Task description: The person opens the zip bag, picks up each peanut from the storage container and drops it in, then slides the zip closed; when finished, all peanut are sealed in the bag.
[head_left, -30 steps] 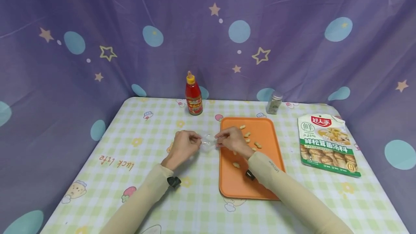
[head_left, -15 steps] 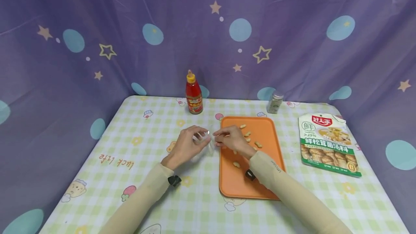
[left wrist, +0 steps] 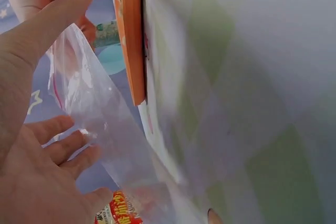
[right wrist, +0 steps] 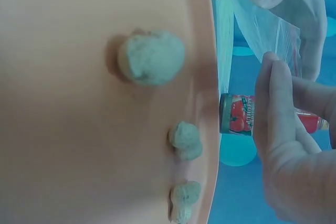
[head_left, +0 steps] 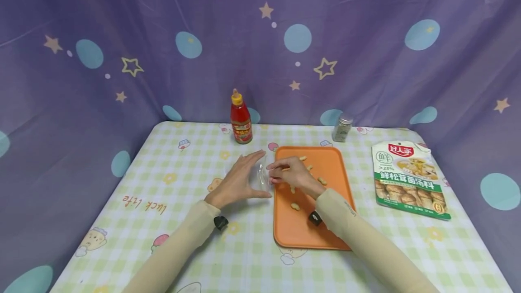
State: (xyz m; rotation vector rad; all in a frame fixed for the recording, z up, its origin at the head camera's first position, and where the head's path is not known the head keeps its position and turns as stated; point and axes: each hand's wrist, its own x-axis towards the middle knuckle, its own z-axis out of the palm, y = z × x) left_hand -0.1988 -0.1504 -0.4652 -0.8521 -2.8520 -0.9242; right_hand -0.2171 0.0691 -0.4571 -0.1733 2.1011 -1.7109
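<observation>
A small clear zip bag (head_left: pixel 262 176) stands between my hands, just left of the orange tray (head_left: pixel 309 229). My right hand (head_left: pixel 277 174) pinches the bag's edge over the tray's left rim. The left hand (head_left: pixel 249 172) is spread, with straight fingers and palm against the bag's left side. Several peanuts (head_left: pixel 295 206) in their shells lie scattered on the tray. In the left wrist view the bag (left wrist: pixel 100 124) hangs in front of my open palm. The right wrist view shows a peanut (right wrist: pixel 151 57) on the tray and my fingers (right wrist: pixel 286 129) on the bag (right wrist: pixel 262 30).
A red sauce bottle (head_left: pixel 241 119) and a small spice jar (head_left: pixel 342 127) stand at the table's back edge. A green and white food pouch (head_left: pixel 409 180) lies flat right of the tray. Purple star-print cloth walls the table on three sides.
My left hand has let go of the bag's edge and straightened its fingers against the bag. The right hand still pinches it, and the bag now stands upright.
</observation>
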